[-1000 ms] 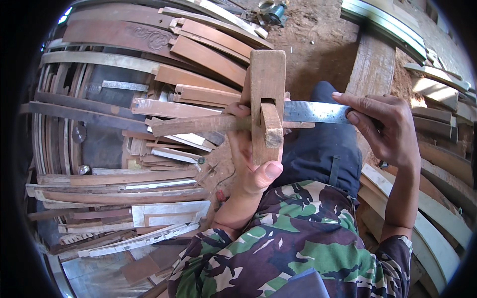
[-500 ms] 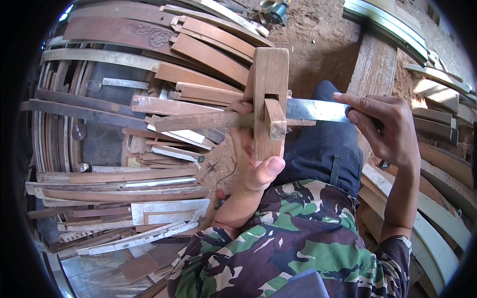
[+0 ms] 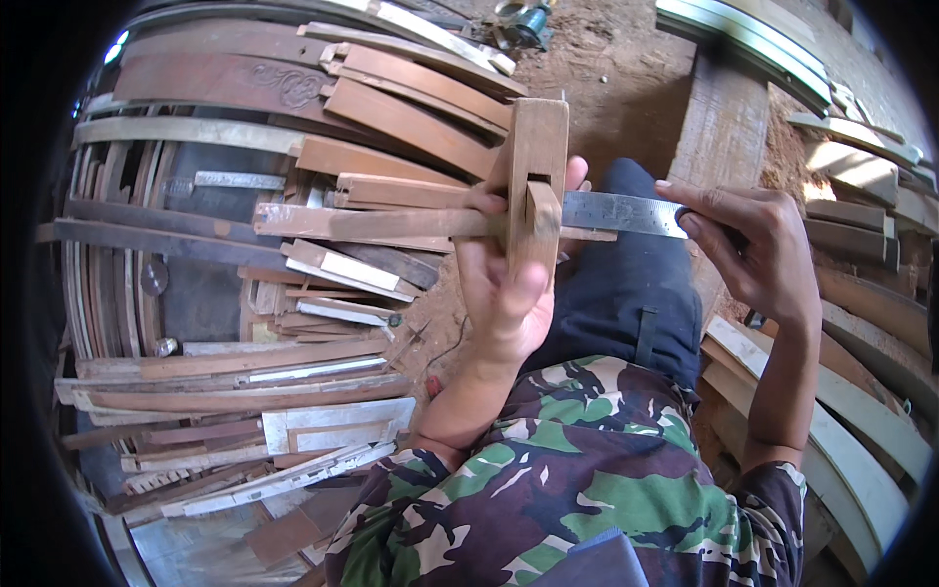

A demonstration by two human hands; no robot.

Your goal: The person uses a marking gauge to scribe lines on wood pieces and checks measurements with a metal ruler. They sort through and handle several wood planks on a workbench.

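My left hand is closed around a wooden marking gauge, its thumb against the lower part of the upright block. A long wooden stem passes through the block and sticks out far to the left, with a short end on the right. A small wooden wedge juts from the slot in the block. My right hand pinches the right end of a steel ruler between thumb and fingers. The ruler's left end meets the block's right side and lies along the stem's short end; its very tip is hidden.
Stacked boards and curved wooden pieces fill the left side. A circular saw blade is among them. A broad plank lies ahead to the right, and pale curved boards lean at the lower right. A green power tool sits on the dusty ground.
My left hand has turned the marking gauge slightly, so the stem's long left end is higher in view and the wedge looks narrower. The ruler stays against the block in my right hand.
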